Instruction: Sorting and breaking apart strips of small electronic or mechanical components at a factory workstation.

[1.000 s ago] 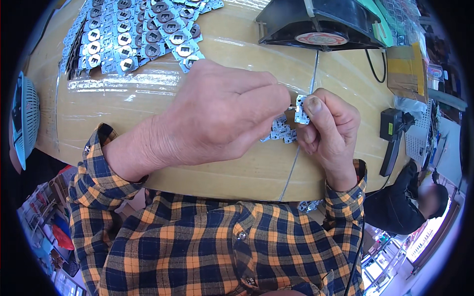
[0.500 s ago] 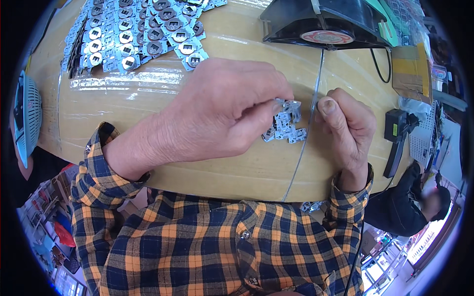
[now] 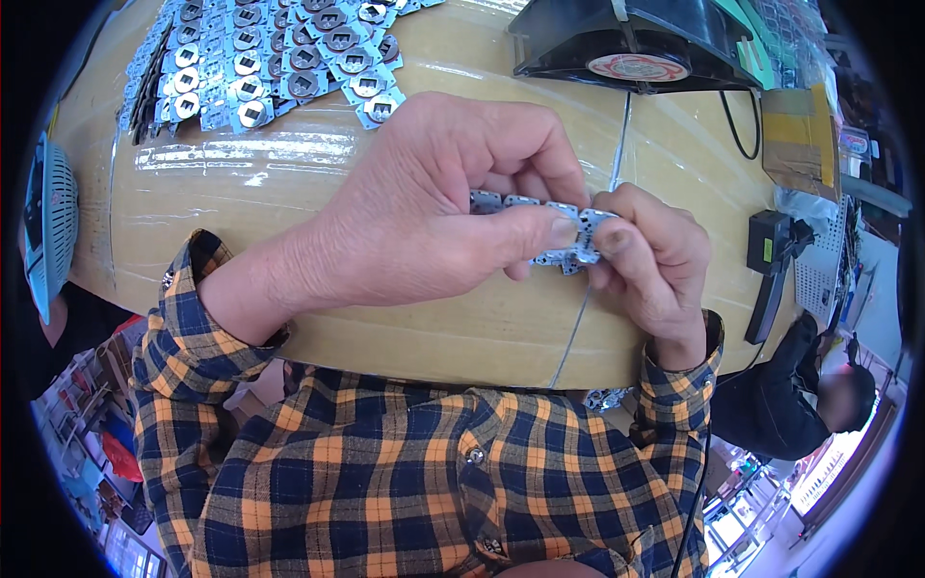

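My left hand (image 3: 414,217) is closed round a narrow strip of small pale-blue circuit boards (image 3: 589,229), its thumb pressing flat along the top. My right hand (image 3: 660,255) pinches the strip's right end between thumb and bent fingers, so the two hands nearly meet over the table. Just under the strip, a few more small board pieces (image 3: 554,259) show, partly hidden by my fingers. Beyond my left hand, at the far left of the table, lie several rows of joined circuit boards (image 3: 249,63) with round, coin-like metal parts.
A black fan (image 3: 636,39) stands at the far right, beside a cardboard box (image 3: 802,144). Nearer on the right lies a black device with a handle (image 3: 768,246). A light-blue plastic basket (image 3: 60,222) is at the left edge. Another person (image 3: 790,405) is at the right.
My left hand has turned and now presses its thumb along a strip of boards. My right hand has moved slightly left and taken hold of the strip's end.
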`<state>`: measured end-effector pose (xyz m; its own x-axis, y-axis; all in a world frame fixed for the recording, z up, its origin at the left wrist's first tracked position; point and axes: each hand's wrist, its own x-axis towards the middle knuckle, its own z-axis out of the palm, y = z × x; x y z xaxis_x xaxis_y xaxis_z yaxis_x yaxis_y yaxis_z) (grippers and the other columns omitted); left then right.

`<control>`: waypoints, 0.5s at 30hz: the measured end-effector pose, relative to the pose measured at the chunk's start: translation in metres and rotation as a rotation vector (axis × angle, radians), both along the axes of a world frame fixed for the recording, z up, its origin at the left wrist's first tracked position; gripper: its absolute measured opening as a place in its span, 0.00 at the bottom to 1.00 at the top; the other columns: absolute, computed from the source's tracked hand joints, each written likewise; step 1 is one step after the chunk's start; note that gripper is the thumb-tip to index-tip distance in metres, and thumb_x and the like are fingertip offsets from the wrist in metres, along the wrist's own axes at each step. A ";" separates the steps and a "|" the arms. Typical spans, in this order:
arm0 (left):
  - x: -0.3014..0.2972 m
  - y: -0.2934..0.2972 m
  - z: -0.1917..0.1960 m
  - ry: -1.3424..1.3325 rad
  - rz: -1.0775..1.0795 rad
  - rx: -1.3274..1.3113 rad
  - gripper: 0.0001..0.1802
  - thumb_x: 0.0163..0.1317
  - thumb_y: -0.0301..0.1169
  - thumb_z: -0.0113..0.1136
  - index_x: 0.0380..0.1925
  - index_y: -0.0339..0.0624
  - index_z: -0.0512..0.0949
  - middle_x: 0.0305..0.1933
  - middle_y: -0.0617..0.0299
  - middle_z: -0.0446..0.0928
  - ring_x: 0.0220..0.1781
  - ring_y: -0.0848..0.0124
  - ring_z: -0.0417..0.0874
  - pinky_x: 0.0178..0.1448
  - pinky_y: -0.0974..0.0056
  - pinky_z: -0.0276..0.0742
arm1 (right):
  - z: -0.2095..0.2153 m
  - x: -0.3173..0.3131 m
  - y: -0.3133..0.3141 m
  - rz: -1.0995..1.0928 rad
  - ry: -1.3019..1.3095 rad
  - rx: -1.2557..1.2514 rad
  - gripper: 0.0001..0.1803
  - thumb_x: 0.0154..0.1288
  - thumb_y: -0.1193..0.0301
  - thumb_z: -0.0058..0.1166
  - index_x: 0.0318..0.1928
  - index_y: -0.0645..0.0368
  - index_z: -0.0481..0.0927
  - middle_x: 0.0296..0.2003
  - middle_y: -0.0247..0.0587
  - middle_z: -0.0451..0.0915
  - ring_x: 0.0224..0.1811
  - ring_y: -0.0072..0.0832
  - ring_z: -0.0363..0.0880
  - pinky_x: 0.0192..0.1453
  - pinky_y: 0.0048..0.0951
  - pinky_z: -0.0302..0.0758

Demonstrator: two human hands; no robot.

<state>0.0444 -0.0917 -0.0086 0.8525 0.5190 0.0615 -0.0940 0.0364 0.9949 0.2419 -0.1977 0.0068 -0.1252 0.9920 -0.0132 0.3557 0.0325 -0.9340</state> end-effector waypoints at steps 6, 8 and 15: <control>0.000 -0.001 0.007 -0.083 -0.017 -0.362 0.08 0.63 0.24 0.62 0.41 0.31 0.78 0.35 0.58 0.82 0.31 0.77 0.85 0.30 0.78 0.75 | -0.001 -0.005 0.001 -0.040 1.029 -0.392 0.19 0.78 0.64 0.39 0.30 0.64 0.70 0.13 0.32 0.65 0.10 0.13 0.56 0.11 0.17 0.54; 0.000 -0.001 0.001 -0.087 0.021 -0.325 0.09 0.63 0.23 0.62 0.42 0.31 0.78 0.36 0.57 0.82 0.34 0.76 0.85 0.32 0.77 0.76 | -0.004 -0.007 0.002 -0.113 0.942 -0.347 0.19 0.78 0.64 0.39 0.30 0.64 0.70 0.13 0.32 0.66 0.10 0.13 0.56 0.12 0.17 0.55; 0.004 0.003 -0.006 -0.154 0.160 0.520 0.16 0.53 0.14 0.63 0.44 0.33 0.81 0.35 0.56 0.82 0.36 0.71 0.82 0.35 0.70 0.75 | -0.007 -0.004 0.000 -0.238 0.452 -0.201 0.18 0.77 0.65 0.42 0.28 0.61 0.71 0.14 0.28 0.67 0.12 0.11 0.58 0.16 0.16 0.54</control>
